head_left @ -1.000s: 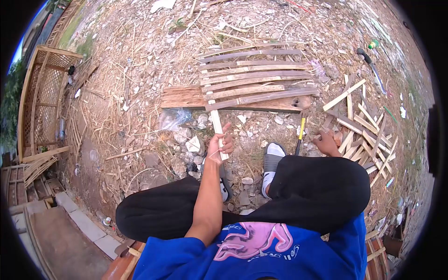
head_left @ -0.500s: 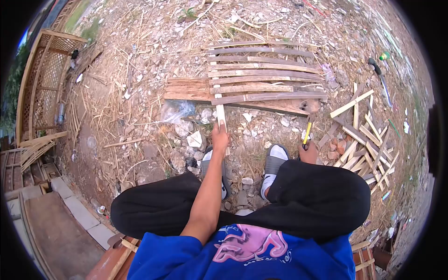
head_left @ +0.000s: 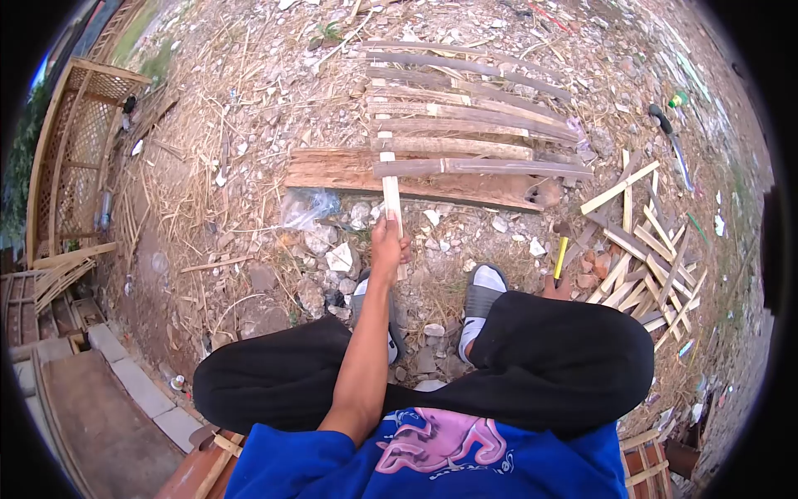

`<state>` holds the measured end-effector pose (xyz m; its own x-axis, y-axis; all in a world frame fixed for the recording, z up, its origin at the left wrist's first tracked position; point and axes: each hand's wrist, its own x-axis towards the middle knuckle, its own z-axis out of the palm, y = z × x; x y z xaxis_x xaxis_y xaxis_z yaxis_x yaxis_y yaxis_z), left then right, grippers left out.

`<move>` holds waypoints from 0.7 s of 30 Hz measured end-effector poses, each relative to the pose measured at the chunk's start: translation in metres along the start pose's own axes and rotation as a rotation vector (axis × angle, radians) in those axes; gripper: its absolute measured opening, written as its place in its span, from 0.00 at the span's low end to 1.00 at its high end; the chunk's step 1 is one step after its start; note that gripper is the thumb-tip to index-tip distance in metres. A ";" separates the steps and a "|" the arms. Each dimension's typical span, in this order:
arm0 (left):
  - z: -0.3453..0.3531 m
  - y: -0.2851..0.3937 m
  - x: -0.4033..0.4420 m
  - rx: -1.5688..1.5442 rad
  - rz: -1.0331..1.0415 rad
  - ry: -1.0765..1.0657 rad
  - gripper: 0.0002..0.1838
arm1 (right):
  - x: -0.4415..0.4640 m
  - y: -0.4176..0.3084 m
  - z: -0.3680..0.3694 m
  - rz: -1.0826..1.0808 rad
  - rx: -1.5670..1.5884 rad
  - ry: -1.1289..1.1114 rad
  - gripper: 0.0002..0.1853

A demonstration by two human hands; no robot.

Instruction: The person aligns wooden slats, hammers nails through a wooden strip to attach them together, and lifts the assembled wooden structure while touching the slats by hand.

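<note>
The left hand is clamped around the near part of a pale wooden strip, which runs forward from it beneath a row of curved slats lying crosswise ahead and to its right, with a rough plank under the nearest ones and a clear plastic bag to the hand's left. The right hand, partly hidden by the knee, is closed about the black end of a yellow-handled hammer whose head points away from it, while a pile of wooden sticks lies just to its right and a saw farther ahead.
</note>
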<state>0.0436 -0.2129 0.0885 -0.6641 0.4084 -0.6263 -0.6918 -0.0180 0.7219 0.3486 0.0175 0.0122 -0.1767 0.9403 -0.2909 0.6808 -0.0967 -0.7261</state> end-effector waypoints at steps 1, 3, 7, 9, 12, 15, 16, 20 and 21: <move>0.001 0.000 -0.001 -0.018 -0.005 -0.035 0.19 | 0.003 0.028 0.008 -0.123 0.028 0.162 0.13; 0.005 -0.001 -0.006 -0.022 0.014 -0.053 0.20 | 0.013 0.068 -0.014 -0.087 0.024 -0.016 0.14; 0.010 -0.006 -0.004 -0.005 -0.024 -0.088 0.21 | 0.013 0.109 -0.040 -0.141 -0.200 -0.034 0.15; 0.010 -0.015 0.003 0.003 -0.054 -0.121 0.22 | 0.011 0.109 -0.043 -0.119 -0.198 -0.039 0.15; 0.003 -0.038 0.015 0.060 -0.127 -0.127 0.23 | 0.000 0.105 -0.045 -0.104 -0.174 -0.051 0.15; -0.020 -0.057 0.027 0.139 -0.173 -0.180 0.23 | -0.011 0.091 -0.040 -0.124 -0.125 -0.075 0.15; -0.022 -0.059 0.028 0.165 -0.172 -0.156 0.23 | -0.016 0.086 -0.036 -0.138 -0.104 -0.089 0.15; -0.030 -0.062 0.034 0.260 -0.116 -0.077 0.22 | -0.031 0.052 -0.015 -0.218 0.008 -0.193 0.16; -0.030 -0.066 0.035 0.287 -0.090 -0.058 0.21 | -0.031 0.039 -0.009 -0.250 0.031 -0.235 0.16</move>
<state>0.0571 -0.2244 0.0101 -0.5807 0.4483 -0.6796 -0.6331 0.2761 0.7231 0.3869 -0.0126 -0.0017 -0.4966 0.8356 -0.2348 0.5746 0.1137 -0.8105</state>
